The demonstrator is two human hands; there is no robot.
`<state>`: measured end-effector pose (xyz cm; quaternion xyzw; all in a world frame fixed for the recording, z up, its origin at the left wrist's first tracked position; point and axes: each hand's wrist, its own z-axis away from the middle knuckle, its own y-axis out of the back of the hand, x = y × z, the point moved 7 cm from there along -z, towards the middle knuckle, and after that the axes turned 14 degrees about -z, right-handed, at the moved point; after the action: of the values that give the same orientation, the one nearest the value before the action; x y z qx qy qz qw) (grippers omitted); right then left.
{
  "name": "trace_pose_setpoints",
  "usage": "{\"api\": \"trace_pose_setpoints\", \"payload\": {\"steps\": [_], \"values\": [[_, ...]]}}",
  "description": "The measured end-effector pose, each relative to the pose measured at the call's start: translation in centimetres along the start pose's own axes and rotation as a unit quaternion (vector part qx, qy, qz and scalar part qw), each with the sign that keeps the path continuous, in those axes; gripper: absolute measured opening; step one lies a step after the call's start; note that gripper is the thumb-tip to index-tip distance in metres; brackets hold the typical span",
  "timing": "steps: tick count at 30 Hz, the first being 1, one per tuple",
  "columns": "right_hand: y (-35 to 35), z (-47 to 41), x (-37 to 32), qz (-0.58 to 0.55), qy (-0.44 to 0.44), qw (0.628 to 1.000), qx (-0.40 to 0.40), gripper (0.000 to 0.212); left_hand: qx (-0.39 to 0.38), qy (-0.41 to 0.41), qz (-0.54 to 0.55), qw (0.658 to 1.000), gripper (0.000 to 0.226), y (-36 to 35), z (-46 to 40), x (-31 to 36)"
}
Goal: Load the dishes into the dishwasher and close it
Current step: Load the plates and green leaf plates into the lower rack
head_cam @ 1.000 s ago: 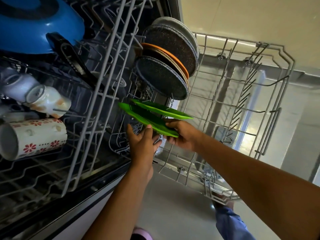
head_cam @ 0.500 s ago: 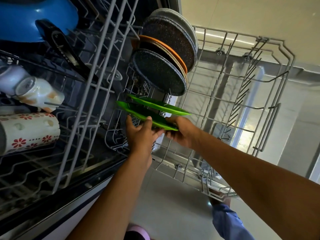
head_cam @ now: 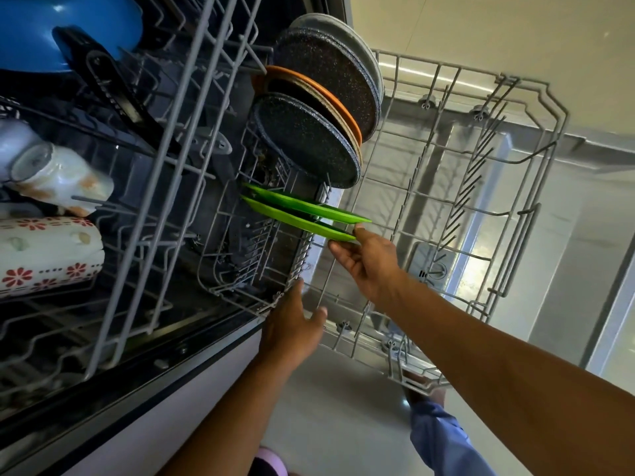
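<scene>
- Green plates, two of them [head_cam: 302, 214], stand edge-on in the tines of the lower rack [head_cam: 481, 187], one just beside the other, near the rack's inner end.
- Right hand [head_cam: 369, 261] is at the outer rim of the nearer green plate; thumb tip touches the rim, fingers run loosely beneath it. Cannot tell whether it truly pinches the plate or only touches it.
- Left hand [head_cam: 292, 324] holds nothing, fingers straight and a little apart, fingertips at the corner of the wire basket [head_cam: 247, 269] by the dishwasher's front edge.
- Behind the green plates in the same rack: dark speckled plate [head_cam: 305, 149], orange plate [head_cam: 330, 97] edge showing, larger dark speckled plate [head_cam: 330, 67], pale grey plate [head_cam: 354, 46] at the back. All upright, packed close.
- Lower rack is pulled out over the open door [head_cam: 515, 255].
- Upper rack [head_cam: 165, 139] on the left carries a blue pan [head_cam: 51, 25] with black handle [head_cam: 113, 87], a white mug with red flowers [head_cam: 44, 255] on its side, and a white and orange cup [head_cam: 62, 176] tipped over.
- Blue sleeve or trouser leg [head_cam: 443, 441] at bottom, unclear which.
</scene>
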<state>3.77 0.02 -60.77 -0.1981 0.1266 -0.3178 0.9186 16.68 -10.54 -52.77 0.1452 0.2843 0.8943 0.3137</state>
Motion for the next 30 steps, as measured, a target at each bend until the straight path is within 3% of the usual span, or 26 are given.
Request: {"api": "trace_pose_setpoints", "payload": {"steps": [7, 10, 13, 18, 23, 27, 30], "values": [[0.2, 2.1, 0.0, 0.058, 0.009, 0.998, -0.001, 0.036, -0.041, -0.109, -0.275, 0.954, 0.059, -3.1, 1.1, -2.0], [0.9, 3.6, -0.4, 0.123, 0.026, 0.992, 0.017, 0.053, -0.048, -0.126, -0.31, 0.941, 0.059, -3.3, 1.2, -2.4], [0.5, 6.3, -1.2, 0.224, 0.074, 0.972, 0.015, 0.043, -0.029, -0.143, -0.291, 0.945, 0.064, -2.2, 2.5, -1.5], [-3.4, 16.1, -3.6, 0.397, 0.232, 0.887, -0.036, 0.02, 0.051, -0.213, -0.235, 0.947, 0.073, 3.5, 11.0, 3.9], [-10.1, 33.9, -6.2, 0.432, 0.396, 0.795, -0.157, 0.007, 0.138, -0.336, -0.144, 0.921, 0.073, 11.4, 27.1, 8.4], [-15.4, 50.8, -4.2, 0.442, 0.445, 0.744, -0.231, 0.01, 0.24, -0.406, -0.118, 0.874, 0.06, 18.5, 42.6, 6.3], [-19.1, 61.2, 0.2, 0.452, 0.481, 0.692, -0.294, 0.023, 0.324, -0.419, -0.07, 0.845, 0.055, 22.6, 52.0, 0.5]]}}
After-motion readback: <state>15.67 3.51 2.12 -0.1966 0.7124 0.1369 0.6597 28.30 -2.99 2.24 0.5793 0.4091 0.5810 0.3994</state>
